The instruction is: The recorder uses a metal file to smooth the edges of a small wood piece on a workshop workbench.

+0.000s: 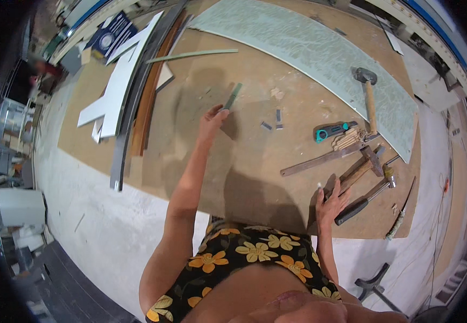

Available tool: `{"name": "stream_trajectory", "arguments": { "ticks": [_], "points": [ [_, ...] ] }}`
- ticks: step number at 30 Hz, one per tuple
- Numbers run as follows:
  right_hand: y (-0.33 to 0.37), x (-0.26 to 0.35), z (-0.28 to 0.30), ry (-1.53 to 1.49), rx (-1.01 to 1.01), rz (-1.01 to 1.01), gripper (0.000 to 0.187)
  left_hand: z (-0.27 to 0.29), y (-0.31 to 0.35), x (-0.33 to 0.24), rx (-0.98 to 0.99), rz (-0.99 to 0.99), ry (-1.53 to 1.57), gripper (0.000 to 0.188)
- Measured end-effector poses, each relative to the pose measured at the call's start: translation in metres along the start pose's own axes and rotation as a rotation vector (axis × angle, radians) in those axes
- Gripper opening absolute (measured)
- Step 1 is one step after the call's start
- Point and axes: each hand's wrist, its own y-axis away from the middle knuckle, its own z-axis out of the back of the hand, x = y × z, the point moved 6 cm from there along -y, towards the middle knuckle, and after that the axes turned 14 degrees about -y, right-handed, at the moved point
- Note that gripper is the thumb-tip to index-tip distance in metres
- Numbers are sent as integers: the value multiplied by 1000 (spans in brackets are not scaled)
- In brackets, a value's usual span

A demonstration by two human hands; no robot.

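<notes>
My left hand [211,121], raised over the middle of the board-topped table, is closed on one end of a short greenish strip [234,96]. The strip points up and away from my fingers. At the right, my right hand [332,206] has thumb and fingers apart around the handle end of a wooden-handled hammer [358,173]. Its fingers touch or nearly touch that handle. Beside it lies a second hammer with a dark grip [351,211]. Two small grey metal pieces [278,119] rest on the table between my hands.
A rubber mallet [370,99] lies partly on a large patterned pale-green panel [319,54]. Near it are a teal-and-black utility knife [334,131], a handsaw [319,161] and a knife with a wrapped handle [397,222]. Long dark and wooden profiles [131,116] and white cut panels [116,99] line the left.
</notes>
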Motion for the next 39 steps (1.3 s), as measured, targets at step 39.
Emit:
{"name": "stream_trajectory", "arguments": {
  "ticks": [39],
  "points": [
    [34,7,9,77,-149,189,73,-9,209,22,433,103,534,47]
  ]
}}
